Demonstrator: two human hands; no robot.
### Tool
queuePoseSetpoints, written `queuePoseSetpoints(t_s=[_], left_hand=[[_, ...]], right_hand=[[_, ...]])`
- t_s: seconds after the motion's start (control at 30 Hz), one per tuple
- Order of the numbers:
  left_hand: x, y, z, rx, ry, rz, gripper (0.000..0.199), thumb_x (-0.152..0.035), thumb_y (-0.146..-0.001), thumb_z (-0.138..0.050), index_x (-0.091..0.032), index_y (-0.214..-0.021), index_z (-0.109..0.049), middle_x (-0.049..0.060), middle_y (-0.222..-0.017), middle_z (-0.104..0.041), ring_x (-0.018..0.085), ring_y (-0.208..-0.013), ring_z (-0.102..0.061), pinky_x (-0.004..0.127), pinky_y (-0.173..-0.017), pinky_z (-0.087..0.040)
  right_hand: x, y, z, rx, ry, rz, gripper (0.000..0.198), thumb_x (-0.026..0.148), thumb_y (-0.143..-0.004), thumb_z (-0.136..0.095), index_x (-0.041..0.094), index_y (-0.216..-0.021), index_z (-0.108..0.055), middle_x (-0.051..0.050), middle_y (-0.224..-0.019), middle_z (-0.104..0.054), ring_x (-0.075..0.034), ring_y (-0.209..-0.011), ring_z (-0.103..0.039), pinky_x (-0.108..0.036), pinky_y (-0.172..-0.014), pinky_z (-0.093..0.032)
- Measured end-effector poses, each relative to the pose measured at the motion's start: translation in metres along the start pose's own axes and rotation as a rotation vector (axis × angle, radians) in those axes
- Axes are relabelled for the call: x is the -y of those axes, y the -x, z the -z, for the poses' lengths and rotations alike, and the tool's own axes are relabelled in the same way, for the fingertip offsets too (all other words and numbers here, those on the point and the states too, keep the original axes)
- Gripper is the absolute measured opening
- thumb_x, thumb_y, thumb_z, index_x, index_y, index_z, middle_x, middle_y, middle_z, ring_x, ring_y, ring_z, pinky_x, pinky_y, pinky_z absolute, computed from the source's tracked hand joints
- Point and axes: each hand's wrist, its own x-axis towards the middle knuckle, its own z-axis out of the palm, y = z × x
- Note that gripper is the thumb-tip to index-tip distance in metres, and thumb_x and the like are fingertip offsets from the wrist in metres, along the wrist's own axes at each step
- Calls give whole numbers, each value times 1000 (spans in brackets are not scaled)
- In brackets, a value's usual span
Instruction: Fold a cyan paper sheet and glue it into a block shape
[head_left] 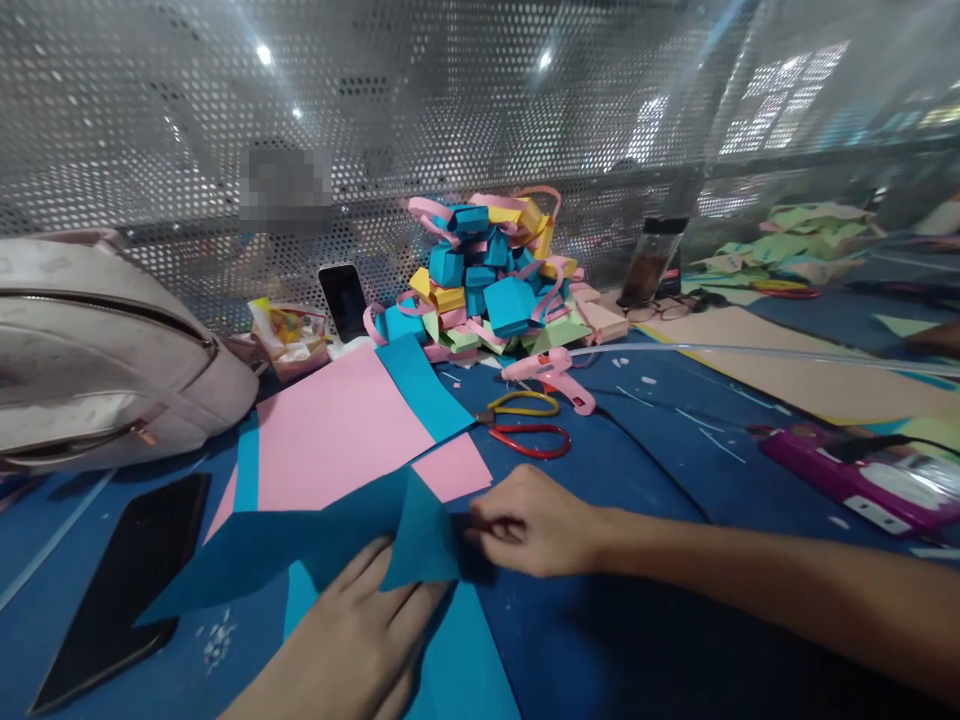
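Note:
My left hand (360,635) presses on a sheet of blue paper (337,525), its fingers stretched out and their tips partly hidden under a raised, folded flap. More blue paper lies beneath that hand. Just right of the flap, my right hand (536,525) is closed, thumb and fingers curled together; whatever it may hold is too dark to make out. Beyond the hands lie pink paper sheets (330,430) with blue strips beside them. Scissors (529,440) with one yellow and one red handle rest near a pink glue gun (555,375).
A pile of small blue and yellow paper boxes (487,270) stands at the back. Left are a pale backpack (112,350), a black flat object (127,570) and an upright phone (343,300). Right are a purple power strip (847,480), a dark bottle (652,262) and cables.

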Motion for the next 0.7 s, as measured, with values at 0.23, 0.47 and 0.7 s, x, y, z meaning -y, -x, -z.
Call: queuePoseSetpoints(t_s=[0.23, 0.47, 0.7], left_hand=[[2, -1, -1, -87, 66, 36, 37, -5, -71, -46, -23, -100, -57, 7, -104, -71, 29, -113, -61, 42, -96, -51], [5, 0, -8, -70, 50, 46, 28, -7, -73, -45, -24, -91, -55, 5, -91, -70, 28, -111, -62, 41, -95, -51], [3, 0, -13, -172, -117, 16, 28, -7, -86, -34, -19, -95, -58, 7, -94, -72, 24, -102, -66, 37, -92, -53]], right_hand=[[27, 13, -3, 106, 448, 451, 31, 39, -94, -48, 22, -105, -72, 0, -55, -60, -15, -46, -48, -33, -41, -27], [34, 14, -10, -47, 600, 484, 32, 31, -95, -48, 14, -90, -74, -1, -48, -54, -14, -41, -44, -34, -35, -26], [25, 17, -24, -285, 622, 525, 27, 24, -92, -47, 11, -84, -70, 1, -48, -53, -15, -41, -43, -34, -39, -24]])
